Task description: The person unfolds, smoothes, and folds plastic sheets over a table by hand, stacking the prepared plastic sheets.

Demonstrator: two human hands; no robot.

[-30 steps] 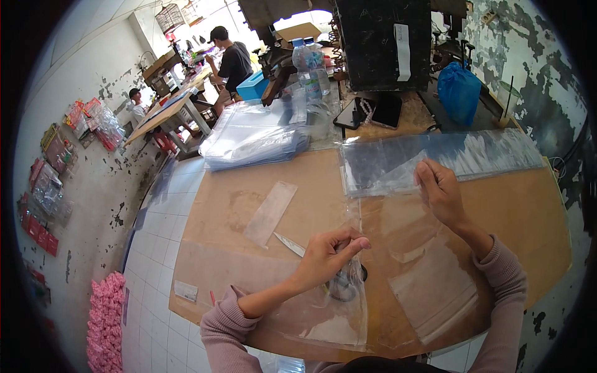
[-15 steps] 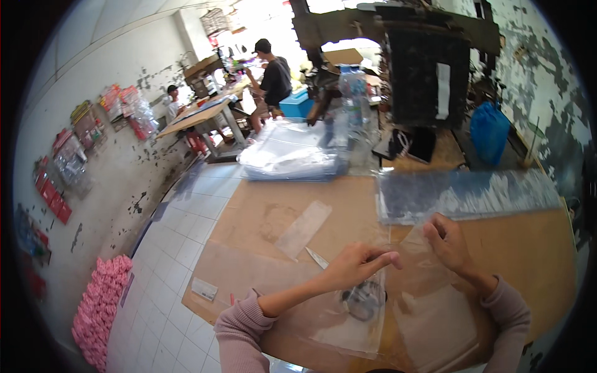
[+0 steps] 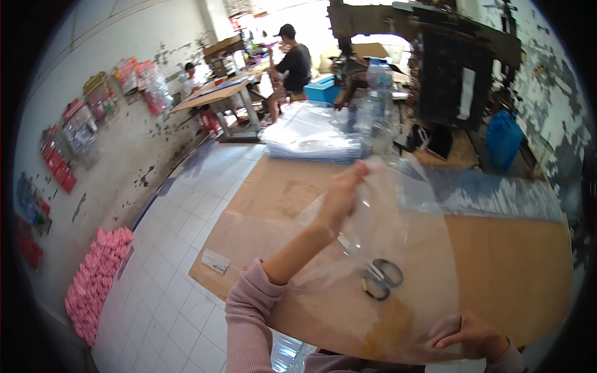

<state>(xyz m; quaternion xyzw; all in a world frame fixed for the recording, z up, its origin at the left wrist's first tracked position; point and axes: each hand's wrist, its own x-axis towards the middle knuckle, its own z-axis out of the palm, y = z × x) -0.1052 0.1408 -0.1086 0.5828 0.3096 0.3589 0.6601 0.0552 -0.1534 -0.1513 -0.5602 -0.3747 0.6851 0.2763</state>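
Note:
My left hand (image 3: 341, 198) is raised over the middle of the table, its fingers pinched on the top edge of a thin clear plastic sheet (image 3: 413, 239). From there the sheet hangs and spreads toward me. At its lower right edge my right hand (image 3: 471, 336) is closed on the plastic, near the table's front edge. Through the sheet I see scissors (image 3: 387, 278) with dark handles, lying on the table, their blades pointing away from me. More clear film lies flat on the left, partly under my left forearm, beside a small white label (image 3: 215, 261).
A stack of clear plastic sheets (image 3: 314, 140) stands at the table's back edge, with a flat plastic strip pile (image 3: 491, 194) to its right. Behind are plastic bottles (image 3: 379, 84), a dark machine (image 3: 454, 78) and a blue bag (image 3: 502, 140). Two people sit farther off.
Both hands have moved apart: the left went up and away, the right came down toward me. The plastic sheet is now lifted and stretched between them. The view has shifted slightly.

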